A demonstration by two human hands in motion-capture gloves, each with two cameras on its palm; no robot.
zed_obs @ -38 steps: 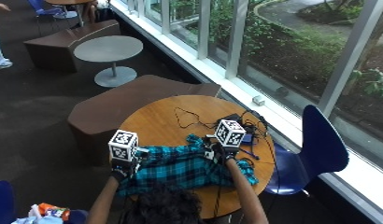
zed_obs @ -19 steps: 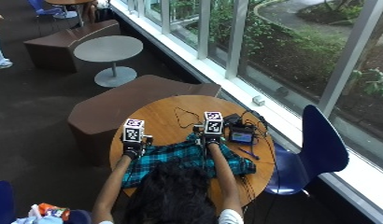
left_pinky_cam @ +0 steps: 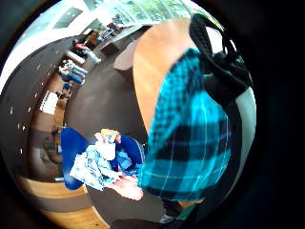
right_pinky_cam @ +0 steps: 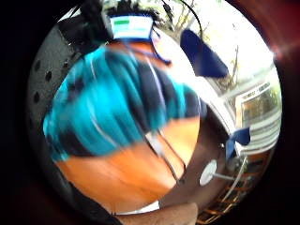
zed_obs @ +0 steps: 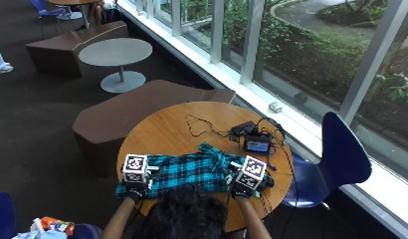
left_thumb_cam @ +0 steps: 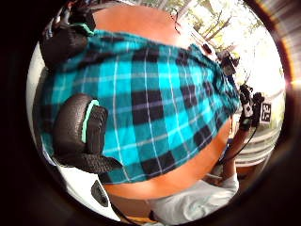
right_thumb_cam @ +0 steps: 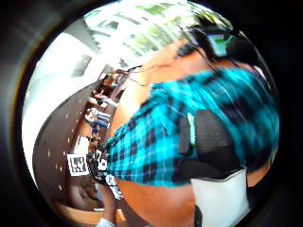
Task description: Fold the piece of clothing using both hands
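Both of my hands are down on the plaid shirt (zed_obs: 187,171), one at each end of it. My left hand (zed_obs: 135,190) has its grip closed on the cloth: in the left thumb side palm view my gloved fingers (left_thumb_cam: 84,129) curl over the edge of the fabric, and the checked cloth spreads out from that grip across the bench (zed_obs: 171,132). My right hand (zed_obs: 242,188) sits at the other end of the garment; in the right thumb side palm view a gloved finger (right_thumb_cam: 208,142) lies curled against the cloth, so that grip is closed on the shirt too.

The shirt is teal with black checks and thin pale lines. It lies between my two grips as a wide band near the bench edge closest to me, and one corner of it runs beyond my right grip toward the middle of the bench. In the left little finger side palm view the cloth (left_pinky_cam: 190,138) hangs just off the bench rim beside my left grip.

Beyond my right grip, well apart from the shirt's main band, a small device with a lit screen (zed_obs: 258,146) rests on the round wooden bench, with a thin dark cable (zed_obs: 201,124) looping out from it across the bare wood. Off to the right of my right grip stands a blue chair (zed_obs: 340,159) by the window.
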